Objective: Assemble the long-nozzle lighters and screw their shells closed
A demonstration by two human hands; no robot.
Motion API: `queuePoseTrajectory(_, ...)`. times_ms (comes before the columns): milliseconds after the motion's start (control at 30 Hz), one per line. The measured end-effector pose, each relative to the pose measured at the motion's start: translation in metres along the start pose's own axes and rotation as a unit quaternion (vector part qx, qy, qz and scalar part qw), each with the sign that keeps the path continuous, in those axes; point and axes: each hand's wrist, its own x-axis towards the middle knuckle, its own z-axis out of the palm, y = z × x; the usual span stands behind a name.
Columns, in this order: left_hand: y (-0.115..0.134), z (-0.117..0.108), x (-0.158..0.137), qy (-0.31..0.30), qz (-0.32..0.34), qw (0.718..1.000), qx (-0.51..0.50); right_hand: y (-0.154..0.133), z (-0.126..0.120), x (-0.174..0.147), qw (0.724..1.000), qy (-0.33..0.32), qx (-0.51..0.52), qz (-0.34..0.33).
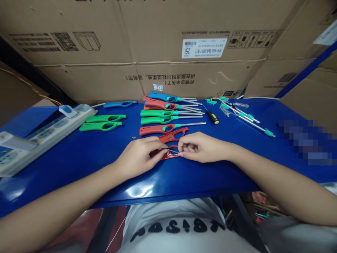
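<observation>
Fingers pinched together, my left hand (142, 154) and my right hand (201, 147) meet over an opened red lighter casing half (168, 157) lying on the blue table. Between the fingertips runs a thin wire (172, 151), dark near the left fingers and pale toward the right. White loops of wire curve inside the casing. Just behind lies a second red casing half (175, 135), its inner side up. My fingers partly cover the nearer half, so its left end is hidden.
Behind are assembled long-nosed lighters (158, 113) in red, green and blue. Green handles (101, 126) and a power strip (47, 133) lie left. A screwdriver (212, 117) and loose metal tubes (250, 121) lie right. Small screws (134, 137) sit near my left hand. Cardboard (158, 45) stands behind.
</observation>
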Motion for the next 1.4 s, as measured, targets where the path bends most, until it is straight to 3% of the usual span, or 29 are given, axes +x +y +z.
queuePoseTrajectory(833,-0.001,-0.002,0.000,-0.005,0.001,1.000,0.002,-0.001,-0.002,-0.002,1.000,-0.018,-0.017,-0.012)
queuePoseTrajectory(1400,0.007,-0.004,0.001,-0.054,-0.037,0.998,0.021,-0.013,-0.007,-0.004,0.989,-0.051,-0.138,-0.035)
